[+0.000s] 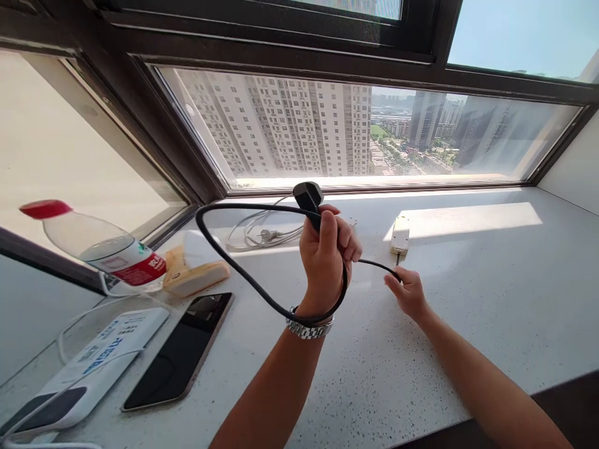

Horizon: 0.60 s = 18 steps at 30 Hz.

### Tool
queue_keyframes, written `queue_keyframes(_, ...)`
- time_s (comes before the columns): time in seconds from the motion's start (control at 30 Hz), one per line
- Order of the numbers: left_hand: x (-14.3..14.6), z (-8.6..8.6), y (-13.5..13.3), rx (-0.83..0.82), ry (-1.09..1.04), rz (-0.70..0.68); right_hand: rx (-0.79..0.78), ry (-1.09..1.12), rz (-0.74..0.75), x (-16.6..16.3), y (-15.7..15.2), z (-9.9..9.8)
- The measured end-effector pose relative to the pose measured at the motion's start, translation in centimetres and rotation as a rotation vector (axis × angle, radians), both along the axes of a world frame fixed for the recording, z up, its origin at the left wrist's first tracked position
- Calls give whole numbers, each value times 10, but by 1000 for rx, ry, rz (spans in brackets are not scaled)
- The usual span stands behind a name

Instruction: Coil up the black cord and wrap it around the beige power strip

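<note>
Gripping the black cable (243, 274) below its plug (307, 196), which points to 12 o'clock, the left hand (325, 255) is clenched; the right hand (408, 292) pinches the cable's run toward 3 o'clock above bare desk (491, 299).

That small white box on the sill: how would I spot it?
Start at the wide window and drop to the white sill. The small white box lies just beyond the right hand, at the end of the black cable. Unlike the phone, it's pale and sunlit.
</note>
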State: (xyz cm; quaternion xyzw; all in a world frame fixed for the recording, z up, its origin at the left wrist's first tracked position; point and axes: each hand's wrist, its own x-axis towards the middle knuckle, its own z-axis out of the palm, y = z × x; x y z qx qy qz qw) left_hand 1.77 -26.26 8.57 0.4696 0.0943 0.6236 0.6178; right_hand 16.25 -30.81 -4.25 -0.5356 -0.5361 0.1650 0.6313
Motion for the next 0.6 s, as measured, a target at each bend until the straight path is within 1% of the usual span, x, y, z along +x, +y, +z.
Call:
queue_keyframes(0.1, -20, 25, -7, 87, -76, 184, -41, -409, 185, -1, 7, -5)
queue_keyframes(0.13, -27, 33, -9, 141, -94, 273, -58, -521, 216, -1, 9, -6)
queue_keyframes(0.2, -41, 43, -10, 288, -124, 507, -86, -677, 212, -1, 13, -6)
queue_keyframes(0.23, -47, 45, -6, 360, -126, 645, -92, -724, 185, -2, 14, -6)
queue_keyframes(0.3, -60, 42, 7, 492, -89, 958, -66, -780, 116, -3, 14, -4)
queue_keyframes(0.37, -73, 33, 28, 589, 20, 1254, 22, -804, 67, -5, 11, -1)
queue_keyframes(0.4, -78, 27, 39, 602, 108, 1345, 80, -805, 56, -7, 9, 1)
queue_keyframes(0.43, -82, 21, 48, 605, 202, 1355, 141, -796, 51, -8, 7, 3)
queue_keyframes(0.47, -84, 15, 56, 598, 302, 1330, 195, -778, 53, -8, 4, 6)
queue_keyframes(0.53, -82, 5, 66, 574, 498, 1221, 275, -725, 63, -8, -2, 11)
queue_keyframes(0.6, -73, -4, 68, 587, 644, 1117, 326, -674, 67, -7, -9, 17)
